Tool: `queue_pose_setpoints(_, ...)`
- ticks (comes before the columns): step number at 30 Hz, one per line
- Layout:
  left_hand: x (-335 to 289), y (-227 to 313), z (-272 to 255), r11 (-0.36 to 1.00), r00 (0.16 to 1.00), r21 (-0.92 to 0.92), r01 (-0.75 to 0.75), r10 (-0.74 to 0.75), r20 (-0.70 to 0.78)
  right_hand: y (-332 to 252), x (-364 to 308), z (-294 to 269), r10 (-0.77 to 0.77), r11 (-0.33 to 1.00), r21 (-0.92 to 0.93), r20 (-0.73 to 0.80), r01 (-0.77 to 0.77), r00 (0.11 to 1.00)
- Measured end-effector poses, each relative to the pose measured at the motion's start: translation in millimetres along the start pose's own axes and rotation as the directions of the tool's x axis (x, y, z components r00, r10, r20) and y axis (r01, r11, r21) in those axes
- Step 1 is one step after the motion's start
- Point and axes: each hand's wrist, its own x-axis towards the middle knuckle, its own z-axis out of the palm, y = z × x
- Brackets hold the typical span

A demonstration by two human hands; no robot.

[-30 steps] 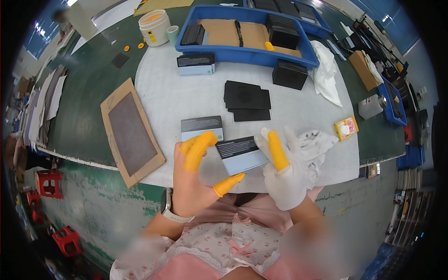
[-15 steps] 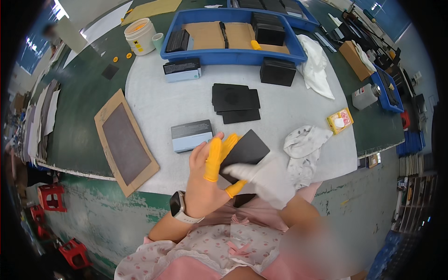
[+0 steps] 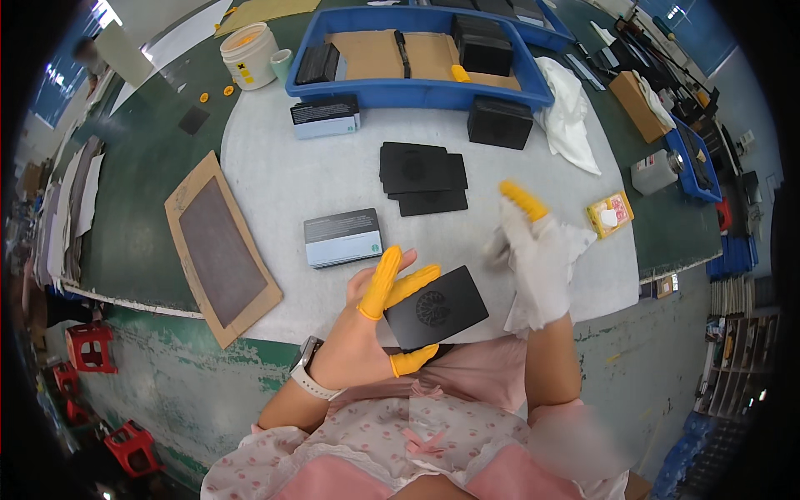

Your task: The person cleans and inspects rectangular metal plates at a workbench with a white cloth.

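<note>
My left hand (image 3: pixel 354 337), with yellow finger cots on thumb and fingers and a watch at the wrist, grips a black card (image 3: pixel 440 308) by its left side. A round embossed emblem shows on the card's face. My right hand (image 3: pixel 533 262), in a white glove with yellow at the fingertips, is over the spotted white cloth (image 3: pixel 581 240); its fingers are smeared by motion, so their grip cannot be read. Beyond the held card lie several overlapping black cards (image 3: pixel 425 171). A grey and light-blue stack (image 3: pixel 343 239) stands just past my left fingers.
A blue tray (image 3: pixel 417 96) with black stacks and a pen stands at the back. Before it are a blue-black stack (image 3: pixel 325 117) and a black stack (image 3: pixel 500 122). A framed dark board (image 3: pixel 223 250) lies left; a yellow box (image 3: pixel 610 214) and white cloth (image 3: pixel 568 112) lie right.
My right hand has moved off the card, up and right to the spotted cloth. The card in my left hand has turned and come lower, its emblem now showing.
</note>
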Motion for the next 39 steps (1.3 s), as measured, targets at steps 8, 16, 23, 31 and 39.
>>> queue_pose_setpoints(8,5,13,4,0.879,0.956,0.457,0.131,0.011,-0.295,15,-15,12,-0.170,0.982,-0.064,0.107,0.178,0.980)
queue_pose_setpoints(16,-1,23,15,0.748,0.960,0.638,0.182,0.005,-0.279,8,-27,27,-0.150,0.983,-0.098,0.031,0.152,0.988)
queue_pose_setpoints(23,2,10,14,0.823,0.942,0.538,0.181,0.011,-0.334,-20,-39,27,0.116,0.982,-0.181,0.354,-0.054,0.928)
queue_pose_setpoints(31,0,9,18,0.899,0.943,0.427,0.092,0.058,-0.326,-13,-27,29,0.119,0.968,-0.249,0.376,-0.023,0.919)
queue_pose_setpoints(39,-3,12,27,0.943,0.932,0.305,0.135,-0.016,-0.363,0,4,24,-0.001,0.964,0.267,0.088,-0.022,0.996)
